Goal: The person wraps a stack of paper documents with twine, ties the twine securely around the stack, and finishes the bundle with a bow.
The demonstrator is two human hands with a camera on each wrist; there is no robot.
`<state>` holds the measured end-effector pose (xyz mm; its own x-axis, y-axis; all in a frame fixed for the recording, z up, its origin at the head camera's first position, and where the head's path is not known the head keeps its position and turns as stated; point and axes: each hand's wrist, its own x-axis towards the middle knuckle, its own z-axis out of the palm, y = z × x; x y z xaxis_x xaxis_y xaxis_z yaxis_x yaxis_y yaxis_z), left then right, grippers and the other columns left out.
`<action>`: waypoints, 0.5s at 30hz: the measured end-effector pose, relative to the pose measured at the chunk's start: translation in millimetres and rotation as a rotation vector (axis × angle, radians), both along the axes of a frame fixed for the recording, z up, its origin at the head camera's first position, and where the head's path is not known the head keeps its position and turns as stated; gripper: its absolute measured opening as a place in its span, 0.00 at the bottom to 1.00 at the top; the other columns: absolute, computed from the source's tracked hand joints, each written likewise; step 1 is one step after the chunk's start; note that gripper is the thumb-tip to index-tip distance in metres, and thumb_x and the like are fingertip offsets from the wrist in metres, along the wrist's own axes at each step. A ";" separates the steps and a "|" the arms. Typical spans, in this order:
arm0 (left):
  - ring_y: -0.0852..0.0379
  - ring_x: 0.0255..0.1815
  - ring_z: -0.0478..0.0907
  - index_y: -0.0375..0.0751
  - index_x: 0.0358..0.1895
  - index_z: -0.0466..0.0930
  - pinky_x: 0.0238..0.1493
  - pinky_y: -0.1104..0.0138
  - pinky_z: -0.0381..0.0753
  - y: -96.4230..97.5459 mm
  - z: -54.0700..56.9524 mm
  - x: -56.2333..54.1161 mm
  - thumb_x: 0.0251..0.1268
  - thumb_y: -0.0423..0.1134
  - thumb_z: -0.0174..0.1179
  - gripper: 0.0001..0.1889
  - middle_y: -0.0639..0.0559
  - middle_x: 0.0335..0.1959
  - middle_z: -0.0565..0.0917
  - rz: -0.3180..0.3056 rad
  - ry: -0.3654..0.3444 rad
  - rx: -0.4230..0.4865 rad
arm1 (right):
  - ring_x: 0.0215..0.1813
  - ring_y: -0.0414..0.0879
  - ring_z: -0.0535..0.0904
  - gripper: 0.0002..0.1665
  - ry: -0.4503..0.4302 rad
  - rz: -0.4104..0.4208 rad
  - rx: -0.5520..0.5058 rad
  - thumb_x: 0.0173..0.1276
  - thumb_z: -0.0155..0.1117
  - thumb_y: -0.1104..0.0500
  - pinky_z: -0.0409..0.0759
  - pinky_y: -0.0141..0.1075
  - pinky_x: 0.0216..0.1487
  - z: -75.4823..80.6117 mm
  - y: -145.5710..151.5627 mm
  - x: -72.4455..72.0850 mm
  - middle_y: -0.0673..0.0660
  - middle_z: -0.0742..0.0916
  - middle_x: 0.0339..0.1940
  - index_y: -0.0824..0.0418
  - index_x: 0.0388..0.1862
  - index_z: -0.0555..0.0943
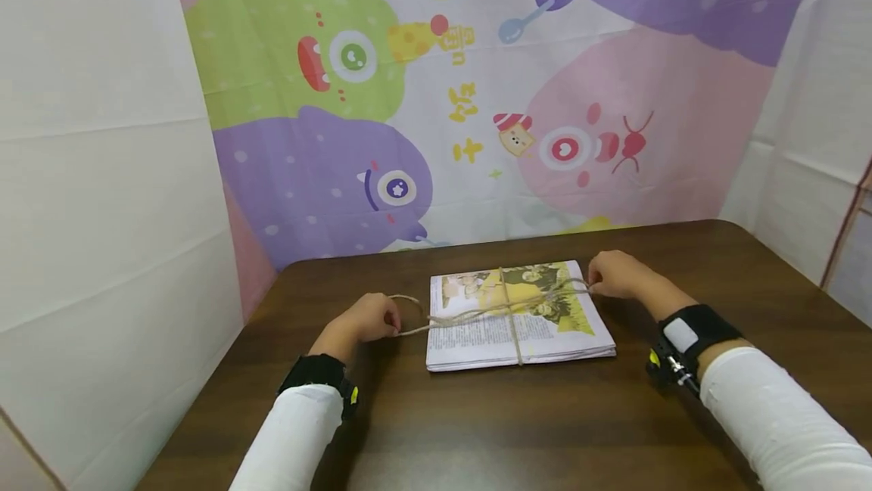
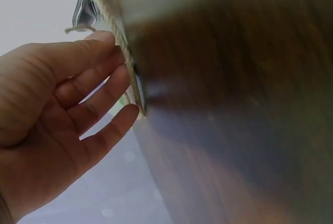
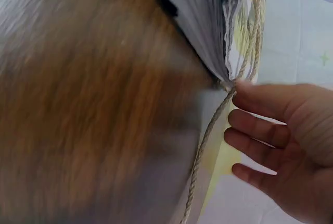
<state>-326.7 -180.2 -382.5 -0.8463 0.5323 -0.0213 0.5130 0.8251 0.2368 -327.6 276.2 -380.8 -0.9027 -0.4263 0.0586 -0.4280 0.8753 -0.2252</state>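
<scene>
A folded stack of newspapers point(image 1: 470, 347) lies on the brown table, a strand of twine point(image 1: 509, 309) running over it from back to front. More twine stretches across its top from side to side. Left of the stack, my left hand point(image 1: 371, 317) pinches one part of that twine between thumb and fingers; the left wrist view shows the cord point(image 2: 125, 52) passing along the fingertips. At the right edge of the papers, my right hand point(image 1: 616, 274) pinches the other side. In the right wrist view a length of cord point(image 3: 200, 148) hangs past the thumb tip.
The wooden table point(image 1: 477, 430) spreads around the stack on all sides. Behind it hangs a cartoon-printed cloth point(image 1: 477, 196), with white fabric walls point(image 1: 116, 173) at left and right. Both wrists carry black straps point(image 1: 705, 328) with small devices.
</scene>
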 end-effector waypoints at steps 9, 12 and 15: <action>0.60 0.27 0.72 0.41 0.27 0.83 0.33 0.66 0.76 -3.1 2.4 3.7 0.58 0.30 0.69 0.05 0.56 0.24 0.79 -0.044 -0.044 0.043 | 0.25 0.44 0.71 0.09 0.023 0.032 -0.069 0.64 0.67 0.64 0.72 0.40 0.29 -4.6 8.9 7.8 0.50 0.79 0.22 0.60 0.24 0.79; 0.59 0.27 0.72 0.39 0.28 0.81 0.33 0.65 0.76 -7.0 4.8 4.0 0.59 0.29 0.66 0.05 0.55 0.24 0.78 -0.029 0.022 0.086 | 0.26 0.44 0.72 0.06 0.064 -0.002 -0.144 0.64 0.66 0.64 0.73 0.40 0.29 -3.1 10.2 11.9 0.50 0.80 0.24 0.63 0.27 0.81; 0.58 0.26 0.73 0.37 0.30 0.80 0.32 0.63 0.77 -12.3 7.7 4.5 0.61 0.28 0.64 0.04 0.53 0.24 0.78 0.022 0.078 0.154 | 0.27 0.44 0.74 0.04 0.106 -0.028 -0.213 0.64 0.66 0.65 0.74 0.41 0.29 0.0 12.9 14.7 0.51 0.82 0.25 0.65 0.31 0.83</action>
